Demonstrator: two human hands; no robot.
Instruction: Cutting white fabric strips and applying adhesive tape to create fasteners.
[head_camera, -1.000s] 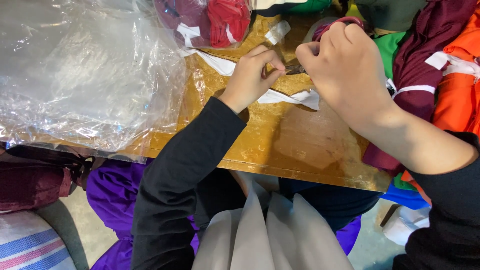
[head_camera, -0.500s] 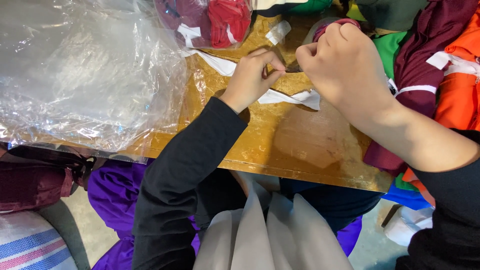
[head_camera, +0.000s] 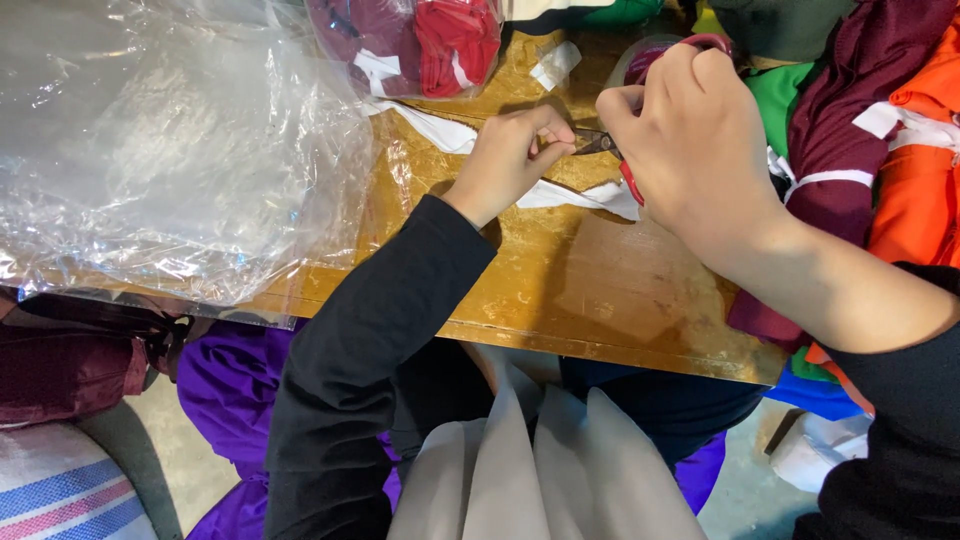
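White fabric strip lies across the far middle of the wooden worktop, running from under the bagged clothes on the far left toward the right. The left hand rests on it, its fingers pinched closed on something small at the strip's upper edge; what exactly they pinch is too small to tell. Just to the right, almost touching, the right hand is curled closed around small scissors with a red handle, whose dark blades point left toward the left fingertips.

A large crumpled sheet of clear plastic covers the left part of the worktop and hangs over its near edge. At the far edge sits a clear bag of maroon and red garments. A heap of clothes in maroon, orange and green with white labels fills the right side, under and beyond the right forearm. Both arms wear black sleeves. Below the near edge, pale grey cloth lies in the lap, with purple fabric to its left.
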